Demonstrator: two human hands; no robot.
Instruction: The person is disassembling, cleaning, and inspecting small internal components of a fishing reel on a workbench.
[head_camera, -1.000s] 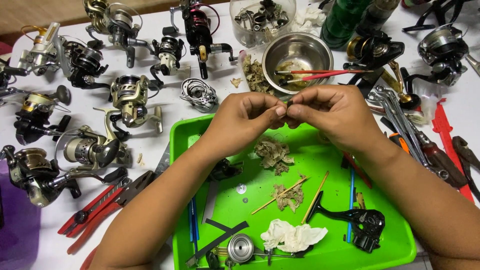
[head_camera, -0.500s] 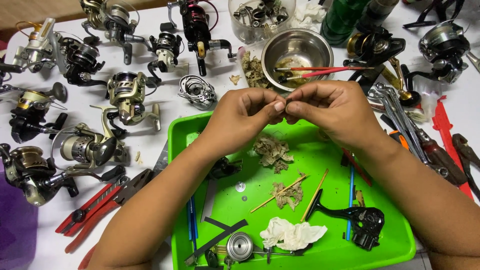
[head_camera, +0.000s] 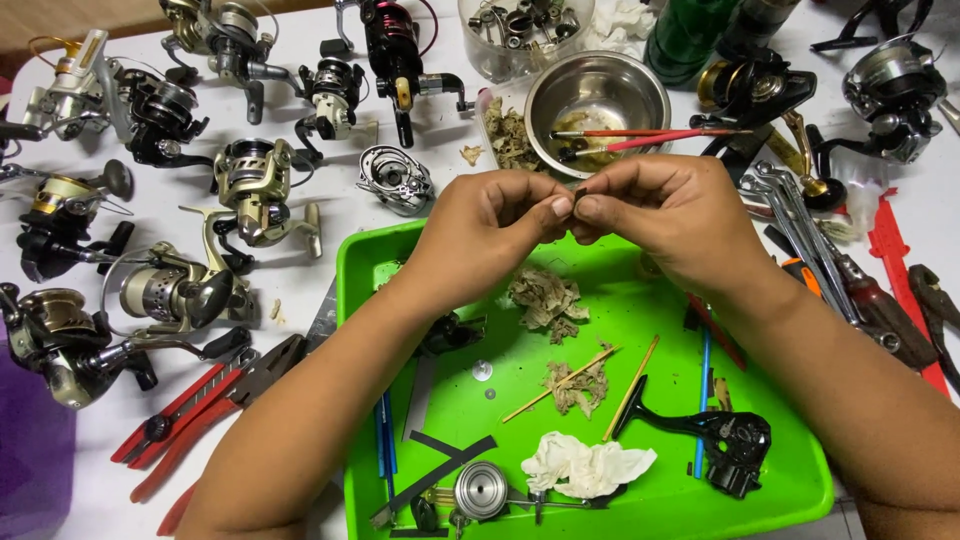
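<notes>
My left hand (head_camera: 490, 230) and my right hand (head_camera: 665, 215) meet fingertip to fingertip above the green tray (head_camera: 360, 265). Together they pinch a tiny dark part (head_camera: 577, 196), mostly hidden by the fingers. Below them on the tray lie greasy tissue scraps (head_camera: 545, 298), thin wooden sticks (head_camera: 560, 385), a black reel body (head_camera: 725, 440), a silver spool (head_camera: 482, 490) and a crumpled white tissue (head_camera: 585, 465).
Several fishing reels (head_camera: 250, 190) crowd the white table to the left and back. A steel bowl (head_camera: 597, 95) with brushes stands behind my hands. Red pliers (head_camera: 205, 395) lie left of the tray, wrenches and screwdrivers (head_camera: 830, 260) to the right.
Both hands have stayed together over the tray, with only slight finger movement on the small part.
</notes>
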